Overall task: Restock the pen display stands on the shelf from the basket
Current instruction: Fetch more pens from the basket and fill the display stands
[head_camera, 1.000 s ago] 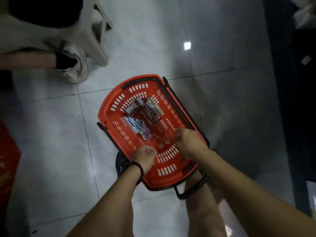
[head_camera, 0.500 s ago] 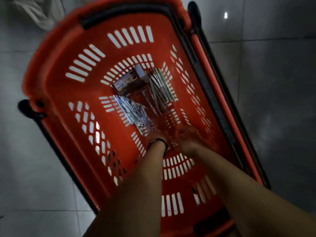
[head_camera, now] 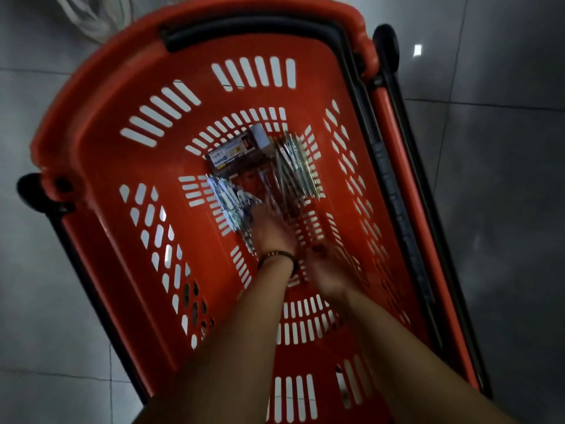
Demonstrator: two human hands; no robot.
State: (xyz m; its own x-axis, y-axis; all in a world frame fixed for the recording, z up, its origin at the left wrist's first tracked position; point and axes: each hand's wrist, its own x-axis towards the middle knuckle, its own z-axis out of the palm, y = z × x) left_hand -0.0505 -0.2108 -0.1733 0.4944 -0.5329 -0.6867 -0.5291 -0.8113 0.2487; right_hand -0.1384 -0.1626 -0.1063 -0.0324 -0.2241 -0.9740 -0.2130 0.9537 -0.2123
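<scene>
Red basket holds loose pens, brown box; left hand on pens.

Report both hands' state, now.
Left hand: fingers down among the pens in the basket; grip cannot be told.
Right hand: blurred by motion; cannot be told.

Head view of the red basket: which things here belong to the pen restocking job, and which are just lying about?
Part of the job: red basket; loose pens; packed pens; brown box, probably stock; left hand and right hand, both blurred, inside the basket.

Just lying about: white object beyond the basket; tiled floor.
</scene>
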